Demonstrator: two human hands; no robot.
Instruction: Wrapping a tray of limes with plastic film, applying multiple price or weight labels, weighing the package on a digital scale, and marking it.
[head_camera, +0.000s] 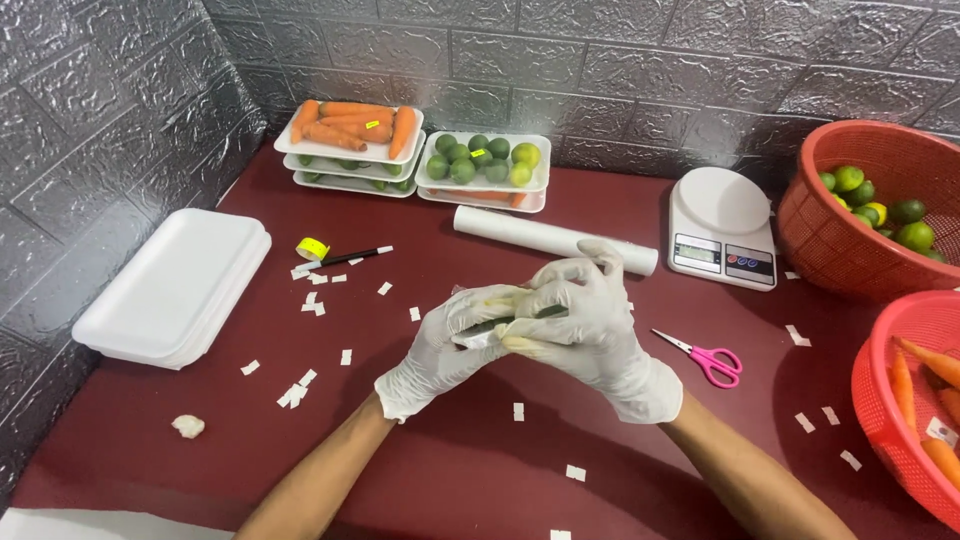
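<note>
White foam trays (175, 285) sit stacked at the far left of the dark red table (470, 470), with a small roll of yellow stickers (313, 247), a black pen (345, 259) and scattered white paper backings (300, 385) just beside them. Behind, against the grey wall, stand wrapped trays of carrots (350, 130) and of limes (485, 160).

At the middle the left hand (445, 350), in a thin white glove, curls its fingers under a crumpled piece of clear film (480, 335), and the right hand (590, 325), gloved too, pinches the same film from above, thumb and forefinger closed on it; something green shows between the palms, too hidden to name. The step looks like gathering or pulling apart cling film held above the table. Any further handling would call for a light, even pull, since such film clings to gloves and tears easily.

Past the hands lies the film roll (555, 240), then a white kitchen scale (722, 228), pink scissors (705, 358), a red basket of limes (850, 240) and another of carrots (900, 420)
</note>
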